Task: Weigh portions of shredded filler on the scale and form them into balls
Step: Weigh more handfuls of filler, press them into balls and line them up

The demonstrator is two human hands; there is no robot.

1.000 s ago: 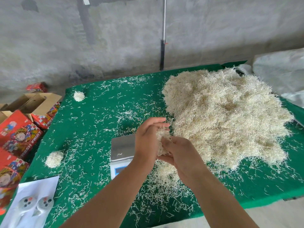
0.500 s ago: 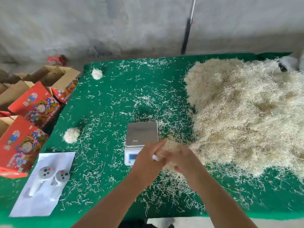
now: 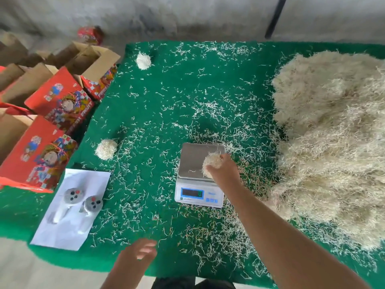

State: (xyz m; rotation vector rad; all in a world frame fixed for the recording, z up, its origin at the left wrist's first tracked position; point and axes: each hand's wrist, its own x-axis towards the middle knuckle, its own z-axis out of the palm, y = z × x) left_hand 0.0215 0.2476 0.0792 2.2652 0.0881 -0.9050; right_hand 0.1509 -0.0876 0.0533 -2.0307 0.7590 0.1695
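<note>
A small digital scale (image 3: 194,163) with a steel platter and a blue display stands mid-table. My right hand (image 3: 226,171) grips a pale ball of shredded filler (image 3: 211,163) over the platter's right side. My left hand (image 3: 138,254) hovers near the table's front edge, fingers loose and holding nothing. A large heap of shredded filler (image 3: 333,142) covers the table's right side. Two finished balls lie on the green cloth: one at mid-left (image 3: 106,149), one at the far left corner (image 3: 143,60).
The green-covered table (image 3: 156,105) is strewn with loose shreds. Open red printed cartons (image 3: 52,113) stand along its left edge. A white sheet (image 3: 73,224) with two grey controllers lies at the front left. A dark pole (image 3: 275,17) leans on the wall behind.
Both hands were pressing one clump together beside the scale. Now my left hand has pulled back toward the front edge and my right hand alone holds the ball over the platter.
</note>
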